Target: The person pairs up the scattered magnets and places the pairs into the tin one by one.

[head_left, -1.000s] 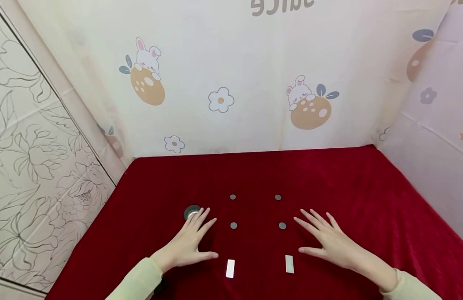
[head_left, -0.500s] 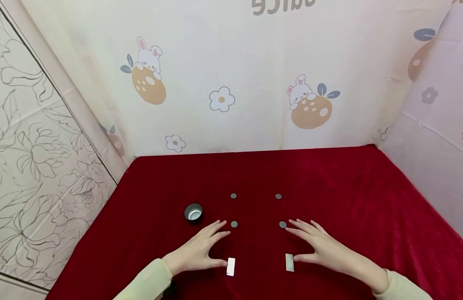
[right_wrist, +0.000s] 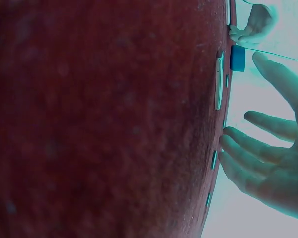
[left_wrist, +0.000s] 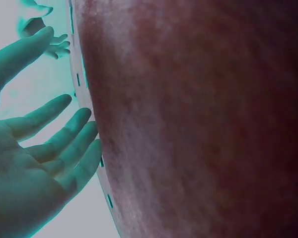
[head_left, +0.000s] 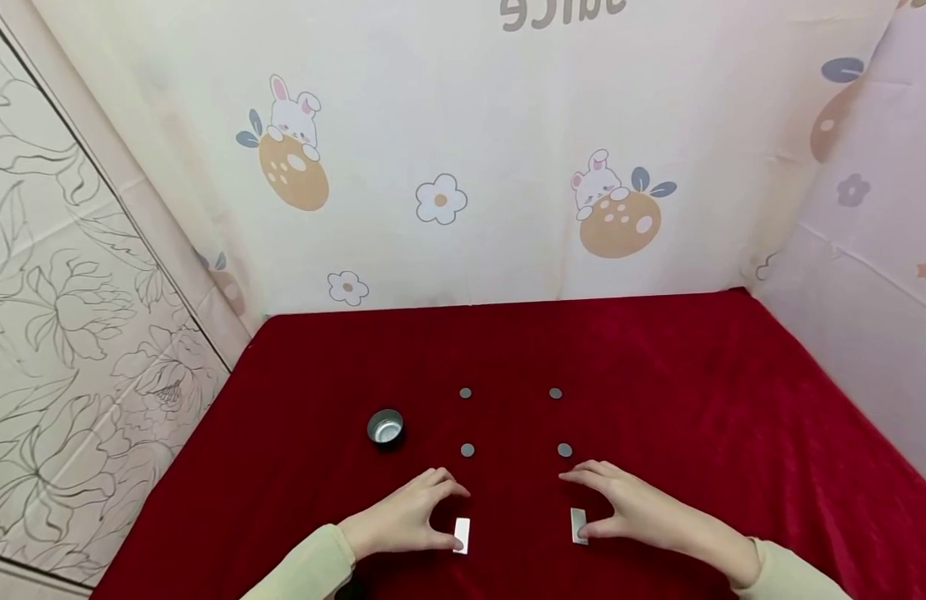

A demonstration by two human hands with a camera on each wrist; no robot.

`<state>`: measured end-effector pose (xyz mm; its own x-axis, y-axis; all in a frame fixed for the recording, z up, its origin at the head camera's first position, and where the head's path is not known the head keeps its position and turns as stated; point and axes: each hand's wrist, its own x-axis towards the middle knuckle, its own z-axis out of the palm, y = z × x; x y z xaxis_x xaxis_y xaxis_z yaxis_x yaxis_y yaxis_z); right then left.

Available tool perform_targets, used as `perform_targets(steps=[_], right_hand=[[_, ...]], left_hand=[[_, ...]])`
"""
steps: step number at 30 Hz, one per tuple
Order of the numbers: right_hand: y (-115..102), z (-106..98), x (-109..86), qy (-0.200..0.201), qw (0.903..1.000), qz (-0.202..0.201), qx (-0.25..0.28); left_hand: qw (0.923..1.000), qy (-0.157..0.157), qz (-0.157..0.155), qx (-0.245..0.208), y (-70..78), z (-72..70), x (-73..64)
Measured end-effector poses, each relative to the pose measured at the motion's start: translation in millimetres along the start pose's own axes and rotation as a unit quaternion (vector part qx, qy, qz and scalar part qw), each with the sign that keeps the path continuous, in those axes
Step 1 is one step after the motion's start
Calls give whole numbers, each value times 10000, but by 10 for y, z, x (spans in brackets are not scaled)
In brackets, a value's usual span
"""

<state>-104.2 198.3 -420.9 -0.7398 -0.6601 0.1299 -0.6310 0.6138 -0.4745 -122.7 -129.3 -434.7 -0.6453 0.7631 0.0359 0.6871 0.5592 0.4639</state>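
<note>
In the head view my left hand [head_left: 410, 517] hovers by a shiny rectangular metal strip [head_left: 463, 528], its thumb tip overlapping the strip's lower part. Opposite it, my right hand [head_left: 633, 510] has its thumb over a matching strip [head_left: 578, 520]. Both hands hold nothing, with gently bent fingers and thumbs spread apart. The right wrist view shows that strip [right_wrist: 219, 82] lying on the red cloth, away from the fingers [right_wrist: 248, 148]. Several small grey discs lie beyond the hands, the near-left disc [head_left: 468, 450] and near-right disc [head_left: 564, 450] among them.
A small round metal cup [head_left: 385, 427] stands open side up left of the discs. Two more discs lie farther back, one left [head_left: 466, 393] and one right [head_left: 556, 393]. Red velvet cloth [head_left: 673, 367] covers the table, with printed curtains [head_left: 508, 242] behind and at the sides.
Both hands have drawn inward and toward the near edge, from spread fingers to gently bent ones, with thumbs now over the strips. The cup, partly covered before, shows whole. Strips and discs stay put.
</note>
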Motion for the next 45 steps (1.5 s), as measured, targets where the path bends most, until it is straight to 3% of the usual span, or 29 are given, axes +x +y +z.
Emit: perform_targets(steps=[5, 11, 16, 24, 32, 45], right_hand=[[19, 15, 18, -281, 9972, 59, 692], [14, 59, 21, -478, 9923, 250, 1116], [-15, 104, 51, -404, 9937, 311, 997], [-104, 135, 103, -370, 9953, 704, 552], [-132, 196, 112, -54, 9996, 84, -281], [-166, 217, 252, -337, 9989, 295, 110]], left_hand=[[9989, -344, -91, -291, 12, 21, 21], [9983, -538, 26, -203, 23, 43, 55], [9977, -645, 160, -90, 15, 49, 85], [9981, -602, 108, 82, 29, 66, 111], [9965, -500, 343, 580, 82, 83, 146], [9946, -634, 416, 710, 108, 114, 309]])
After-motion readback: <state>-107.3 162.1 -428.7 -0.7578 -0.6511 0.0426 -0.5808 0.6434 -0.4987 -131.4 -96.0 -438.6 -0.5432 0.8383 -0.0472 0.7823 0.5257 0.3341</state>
